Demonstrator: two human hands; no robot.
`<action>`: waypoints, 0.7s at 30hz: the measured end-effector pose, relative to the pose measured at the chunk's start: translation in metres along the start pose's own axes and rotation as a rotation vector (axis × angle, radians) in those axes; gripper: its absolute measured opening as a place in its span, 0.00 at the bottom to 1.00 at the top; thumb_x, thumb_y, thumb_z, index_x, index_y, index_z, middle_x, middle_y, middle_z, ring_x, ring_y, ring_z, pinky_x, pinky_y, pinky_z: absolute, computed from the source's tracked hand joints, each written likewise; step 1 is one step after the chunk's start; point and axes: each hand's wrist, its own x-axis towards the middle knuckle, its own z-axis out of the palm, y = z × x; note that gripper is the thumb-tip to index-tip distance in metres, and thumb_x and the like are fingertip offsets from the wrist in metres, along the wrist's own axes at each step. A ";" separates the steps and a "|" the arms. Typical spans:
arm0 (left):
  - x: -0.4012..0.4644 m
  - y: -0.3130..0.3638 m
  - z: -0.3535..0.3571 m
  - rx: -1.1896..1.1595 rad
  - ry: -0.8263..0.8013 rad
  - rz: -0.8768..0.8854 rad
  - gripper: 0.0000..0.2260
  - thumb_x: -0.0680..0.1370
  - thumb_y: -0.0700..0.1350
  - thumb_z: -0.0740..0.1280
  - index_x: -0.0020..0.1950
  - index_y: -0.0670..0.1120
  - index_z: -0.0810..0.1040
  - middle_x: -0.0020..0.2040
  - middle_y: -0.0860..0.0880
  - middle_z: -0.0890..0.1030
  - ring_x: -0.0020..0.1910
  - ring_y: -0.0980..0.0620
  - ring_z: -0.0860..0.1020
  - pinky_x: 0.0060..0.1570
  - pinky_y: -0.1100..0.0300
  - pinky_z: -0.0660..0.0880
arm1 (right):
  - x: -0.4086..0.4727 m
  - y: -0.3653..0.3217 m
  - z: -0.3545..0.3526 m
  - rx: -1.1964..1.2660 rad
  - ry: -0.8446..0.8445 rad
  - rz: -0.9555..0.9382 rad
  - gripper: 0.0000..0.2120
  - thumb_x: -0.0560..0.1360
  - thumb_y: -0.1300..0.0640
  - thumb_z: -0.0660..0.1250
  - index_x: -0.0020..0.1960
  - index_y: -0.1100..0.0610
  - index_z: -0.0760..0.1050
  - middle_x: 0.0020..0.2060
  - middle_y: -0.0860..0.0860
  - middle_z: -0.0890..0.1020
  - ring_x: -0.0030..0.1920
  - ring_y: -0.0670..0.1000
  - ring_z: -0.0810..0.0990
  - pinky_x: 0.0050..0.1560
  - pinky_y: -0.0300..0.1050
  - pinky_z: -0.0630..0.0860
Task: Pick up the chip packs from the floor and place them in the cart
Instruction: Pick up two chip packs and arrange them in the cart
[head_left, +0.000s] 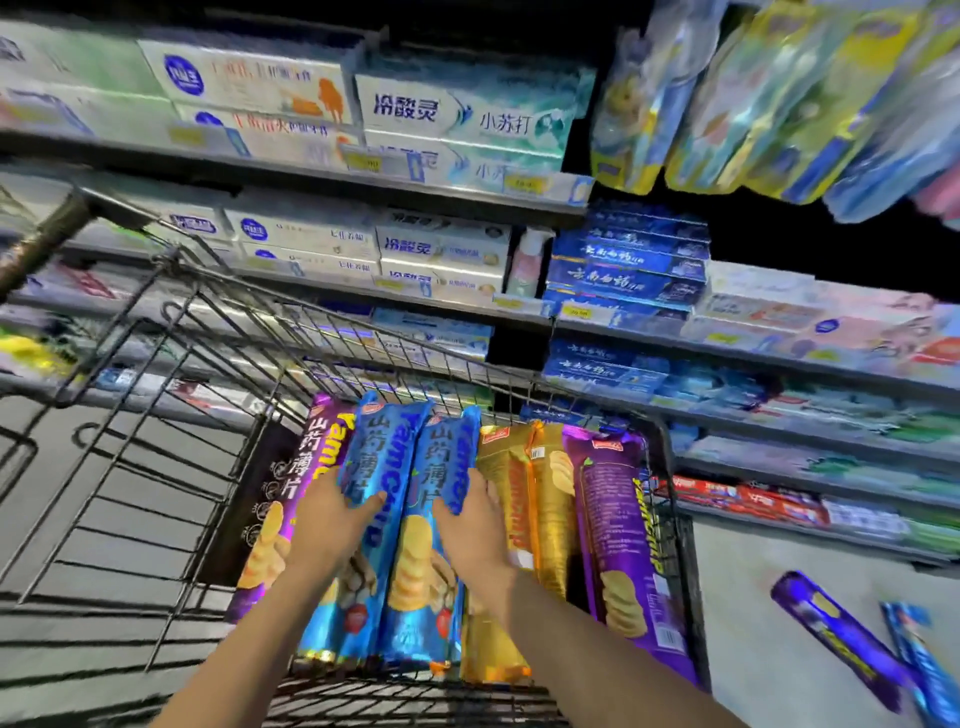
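Down among the packs in the cart (156, 467), the left hand (332, 519) curls its fingers (371, 503) around one blue chip pack (374, 467), and the right hand (475, 525) grips a second blue pack (441, 467) just beside it. Both forearms reach forward and down, roughly parallel, wrists straight. These long foil sleeves look light, crinkly and slippery, with brittle chips inside, so a gentle hold around the middle suits them best. On the floor to the right, a purple pack (836, 634) and another blue pack (919, 660) lie waiting.
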 end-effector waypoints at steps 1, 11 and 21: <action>-0.002 0.015 -0.006 0.039 0.002 0.065 0.19 0.70 0.48 0.74 0.56 0.40 0.75 0.51 0.40 0.81 0.52 0.40 0.80 0.49 0.51 0.75 | -0.002 -0.004 -0.016 -0.039 0.012 -0.030 0.27 0.78 0.49 0.62 0.73 0.54 0.61 0.69 0.54 0.66 0.66 0.56 0.71 0.63 0.53 0.73; -0.054 0.220 0.035 0.805 -0.186 0.803 0.36 0.76 0.64 0.55 0.78 0.44 0.54 0.78 0.46 0.57 0.77 0.47 0.57 0.74 0.49 0.54 | -0.033 0.047 -0.220 -0.496 0.350 -0.090 0.29 0.78 0.43 0.57 0.74 0.55 0.60 0.72 0.56 0.66 0.72 0.56 0.66 0.72 0.55 0.59; -0.176 0.395 0.184 0.869 -0.381 1.288 0.34 0.78 0.62 0.58 0.77 0.44 0.56 0.76 0.44 0.63 0.74 0.45 0.62 0.73 0.46 0.59 | -0.174 0.224 -0.379 -0.385 0.678 0.448 0.28 0.77 0.41 0.54 0.71 0.55 0.64 0.67 0.55 0.70 0.68 0.57 0.69 0.69 0.55 0.61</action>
